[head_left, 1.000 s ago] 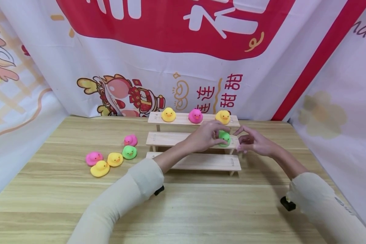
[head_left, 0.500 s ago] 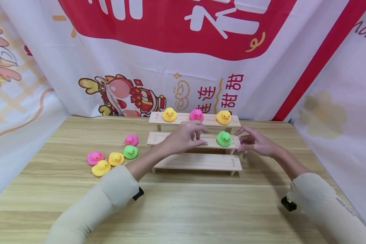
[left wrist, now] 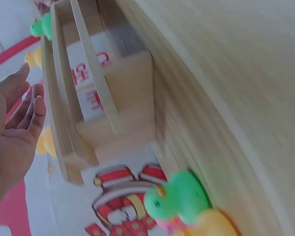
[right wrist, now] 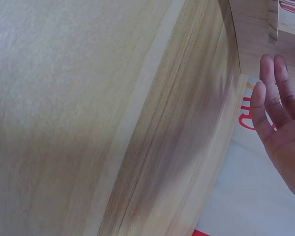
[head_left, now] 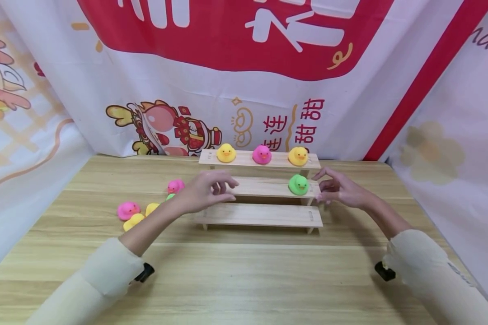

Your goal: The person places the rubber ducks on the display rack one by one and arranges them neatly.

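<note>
A three-tier wooden stand (head_left: 260,214) stands at the back of the table. On its middle tier, near the right end, sits a green toy duck (head_left: 298,185). The top tier carries a yellow duck (head_left: 226,153), a pink duck (head_left: 262,155) and another yellow duck (head_left: 298,156). My left hand (head_left: 203,193) hovers in front of the stand's left end, holding nothing, its fingers loosely bent. My right hand (head_left: 342,190) is at the right end of the middle tier, fingertips close to its edge; whether they touch it I cannot tell.
Left of the stand, a loose group of ducks lies on the table (head_left: 244,280), partly behind my left forearm: a pink duck (head_left: 128,211), a yellow duck (head_left: 133,221) and others. A printed cloth (head_left: 195,81) hangs behind the table and along its sides.
My left hand has let go of the green duck on the middle tier and moved left across the stand. The right hand stays in place.
</note>
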A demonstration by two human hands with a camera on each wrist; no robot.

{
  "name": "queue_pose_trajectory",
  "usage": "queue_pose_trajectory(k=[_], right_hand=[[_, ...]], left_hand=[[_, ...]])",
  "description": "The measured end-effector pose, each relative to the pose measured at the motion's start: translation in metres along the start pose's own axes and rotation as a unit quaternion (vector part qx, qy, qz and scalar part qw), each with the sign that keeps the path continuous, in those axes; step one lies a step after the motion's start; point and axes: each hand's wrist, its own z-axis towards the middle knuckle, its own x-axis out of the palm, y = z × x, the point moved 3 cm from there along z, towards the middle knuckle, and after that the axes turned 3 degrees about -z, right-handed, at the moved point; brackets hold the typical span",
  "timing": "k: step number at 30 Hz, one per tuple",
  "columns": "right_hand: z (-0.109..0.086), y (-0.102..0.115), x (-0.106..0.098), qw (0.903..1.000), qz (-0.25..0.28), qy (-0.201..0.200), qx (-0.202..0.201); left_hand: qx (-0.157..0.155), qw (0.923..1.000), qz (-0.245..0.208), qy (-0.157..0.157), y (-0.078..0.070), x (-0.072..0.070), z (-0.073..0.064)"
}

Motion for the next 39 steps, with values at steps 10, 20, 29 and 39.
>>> queue_pose_trajectory(k=[10,20,29,39], right_hand=[[-0.002,-0.002,-0.001,1.0,0.0,0.002,0.001],[0.0,-0.003,-0.001,1.0,0.004,0.001,-0.007],[-0.001,-0.004,-0.002,1.0,0.007,0.0,-0.003],[0.001,-0.002,-0.001,1.0,-0.006,-0.002,0.001]], left_hand=[[-0.031,0.9979,0.032,-0.047,0.026,-0.036,-0.026],[-0.099,0.9912,0.057,-0.066,0.061,-0.068,-0.058],[-0.175,0.9787,0.1,-0.039,0.097,-0.104,-0.095],[-0.244,0.9632,0.111,0.019,0.124,-0.126,-0.137]])
